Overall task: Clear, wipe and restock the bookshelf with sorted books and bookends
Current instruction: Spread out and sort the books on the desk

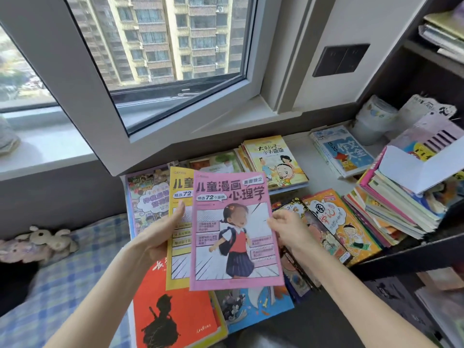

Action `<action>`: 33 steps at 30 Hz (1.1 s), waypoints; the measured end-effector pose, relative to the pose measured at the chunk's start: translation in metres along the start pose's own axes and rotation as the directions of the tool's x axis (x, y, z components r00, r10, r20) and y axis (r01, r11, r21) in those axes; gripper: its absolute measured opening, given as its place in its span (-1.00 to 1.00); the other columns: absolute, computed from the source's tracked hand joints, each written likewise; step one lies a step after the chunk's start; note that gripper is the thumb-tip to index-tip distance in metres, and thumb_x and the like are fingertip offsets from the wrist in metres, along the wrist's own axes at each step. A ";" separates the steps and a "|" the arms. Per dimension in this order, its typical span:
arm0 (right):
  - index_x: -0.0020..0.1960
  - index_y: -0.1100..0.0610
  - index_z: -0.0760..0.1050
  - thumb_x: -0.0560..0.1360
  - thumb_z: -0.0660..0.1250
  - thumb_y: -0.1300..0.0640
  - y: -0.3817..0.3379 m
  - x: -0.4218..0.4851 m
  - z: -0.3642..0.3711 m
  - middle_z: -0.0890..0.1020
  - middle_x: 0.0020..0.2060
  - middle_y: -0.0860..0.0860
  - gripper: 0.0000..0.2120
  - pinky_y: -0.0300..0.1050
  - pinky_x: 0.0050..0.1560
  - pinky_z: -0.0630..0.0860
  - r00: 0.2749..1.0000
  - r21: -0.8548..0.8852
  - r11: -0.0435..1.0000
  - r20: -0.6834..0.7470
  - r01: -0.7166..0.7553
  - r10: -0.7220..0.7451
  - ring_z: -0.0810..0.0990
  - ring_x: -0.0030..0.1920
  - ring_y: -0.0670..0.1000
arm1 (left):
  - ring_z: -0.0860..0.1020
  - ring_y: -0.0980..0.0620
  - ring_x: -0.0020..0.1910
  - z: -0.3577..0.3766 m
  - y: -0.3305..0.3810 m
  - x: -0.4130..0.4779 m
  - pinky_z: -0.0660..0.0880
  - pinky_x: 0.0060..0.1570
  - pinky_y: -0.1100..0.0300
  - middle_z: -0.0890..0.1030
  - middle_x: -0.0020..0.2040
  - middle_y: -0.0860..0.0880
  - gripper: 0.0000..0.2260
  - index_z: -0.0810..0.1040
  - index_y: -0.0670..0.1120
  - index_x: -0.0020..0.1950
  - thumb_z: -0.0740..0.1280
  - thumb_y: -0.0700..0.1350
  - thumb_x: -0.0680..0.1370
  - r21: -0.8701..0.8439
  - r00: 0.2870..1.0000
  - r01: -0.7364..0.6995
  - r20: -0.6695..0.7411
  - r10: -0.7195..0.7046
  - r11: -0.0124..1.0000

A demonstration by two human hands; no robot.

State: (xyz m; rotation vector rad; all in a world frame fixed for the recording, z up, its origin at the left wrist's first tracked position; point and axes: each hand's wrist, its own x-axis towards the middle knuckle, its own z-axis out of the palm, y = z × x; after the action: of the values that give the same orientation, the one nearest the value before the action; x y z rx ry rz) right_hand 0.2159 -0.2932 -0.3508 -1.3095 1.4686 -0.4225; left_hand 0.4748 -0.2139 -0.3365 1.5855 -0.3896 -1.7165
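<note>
Head view: book piles (391,209) surround yellow book (179,267), pink book (233,229).

The pink book (233,229) hides most of the yellow book (177,249) and probably fingertips of the right hand (288,229), while the red book (173,312) is cropped below.

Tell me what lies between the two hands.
In the head view, the pink comic book lies between left hand and right hand, overlapping a yellow comic book.
</note>
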 end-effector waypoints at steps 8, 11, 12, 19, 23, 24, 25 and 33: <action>-0.16 0.22 0.47 0.58 0.21 0.34 -0.014 0.022 -0.023 0.62 -0.22 0.16 -0.84 -0.11 -0.29 0.49 0.988 0.157 0.987 -0.141 -0.037 0.059 0.59 -0.28 0.04 | 0.67 -0.08 -0.38 -0.068 0.013 -0.025 0.60 -0.39 0.08 0.69 -0.28 -0.17 -0.69 0.53 -0.18 -0.01 0.14 0.04 0.64 -0.052 0.967 -0.024 -0.254 0.010 0.998; -0.14 0.25 0.47 0.58 0.21 0.36 -0.022 0.048 0.005 0.58 -0.24 0.16 -0.86 -0.15 -0.32 0.49 0.996 0.156 0.985 -0.040 -0.074 0.081 0.55 -0.31 0.05 | 0.65 -0.11 -0.44 -0.104 0.008 -0.047 0.58 -0.53 0.03 0.68 -0.31 -0.20 -0.71 0.52 -0.21 0.00 0.16 0.00 0.64 -0.133 0.938 -0.021 -0.346 -0.027 0.991; -0.09 0.27 0.47 0.58 0.21 0.36 -0.027 0.057 0.018 0.58 -0.25 0.15 -0.89 -0.16 -0.32 0.49 0.996 0.150 0.985 -0.001 -0.087 0.088 0.55 -0.29 0.06 | 0.65 -0.12 -0.44 -0.114 0.004 -0.054 0.58 -0.52 -0.01 0.67 -0.30 -0.21 -0.71 0.52 -0.21 0.01 0.16 0.00 0.64 -0.164 0.927 -0.013 -0.373 -0.049 0.986; -0.02 0.28 0.48 0.57 0.20 0.36 -0.059 0.119 0.125 0.62 0.03 0.26 -0.91 -0.03 -0.25 0.55 0.986 0.212 0.965 0.104 -0.152 0.132 0.61 -0.14 0.18 | 0.67 -0.13 -0.37 -0.147 -0.017 -0.095 0.60 -0.46 -0.03 0.69 -0.23 -0.21 -0.73 0.53 -0.21 0.07 0.17 -0.03 0.64 -0.322 0.860 -0.059 -0.497 -0.116 0.945; 0.10 0.24 0.47 0.57 0.26 0.31 -0.079 0.136 0.166 0.57 -0.06 0.21 -0.88 -0.24 -0.51 0.41 0.989 0.212 0.969 0.109 -0.125 0.104 0.53 -0.32 0.05 | 0.68 -0.12 -0.33 -0.154 -0.022 -0.107 0.62 -0.40 0.00 0.69 -0.19 -0.20 -0.74 0.53 -0.21 0.10 0.19 -0.04 0.63 -0.380 0.848 -0.092 -0.514 -0.127 0.920; 0.14 0.25 0.49 0.56 0.28 0.29 -0.082 0.138 0.175 0.58 -0.05 0.20 -0.84 -0.21 -0.46 0.43 0.986 0.203 0.972 0.134 -0.121 0.095 0.53 -0.29 0.06 | 0.68 -0.12 -0.34 -0.156 -0.024 -0.111 0.62 -0.42 0.01 0.69 -0.20 -0.20 -0.74 0.54 -0.21 0.08 0.19 -0.04 0.63 -0.399 0.852 -0.099 -0.507 -0.130 0.912; 0.16 0.25 0.50 0.56 0.29 0.28 -0.083 0.143 0.183 0.58 -0.04 0.19 -0.81 -0.17 -0.36 0.49 0.984 0.193 0.974 0.156 -0.116 0.086 0.56 -0.23 0.09 | 0.67 -0.12 -0.34 -0.157 -0.027 -0.113 0.61 -0.43 0.01 0.69 -0.20 -0.20 -0.74 0.54 -0.21 0.06 0.19 -0.04 0.63 -0.417 0.857 -0.103 -0.498 -0.133 0.903; 0.21 0.18 0.54 0.53 0.17 0.32 -0.088 0.143 0.172 0.61 0.14 0.12 -0.69 0.01 0.13 0.51 0.990 -0.314 0.939 0.025 0.143 -0.142 0.56 0.14 0.18 | 0.67 -0.15 -0.33 -0.143 -0.025 -0.086 0.62 -0.40 -0.02 0.69 -0.17 -0.22 -0.75 0.55 -0.21 0.06 0.22 -0.04 0.61 -0.503 0.895 -0.071 -0.413 -0.167 0.861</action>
State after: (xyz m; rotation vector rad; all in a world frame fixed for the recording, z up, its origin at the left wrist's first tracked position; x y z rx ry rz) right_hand 0.4309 -0.3832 -0.4095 -1.6771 1.4864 -0.2857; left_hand 0.5982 -0.1001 -0.3182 1.5236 0.3208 -1.2828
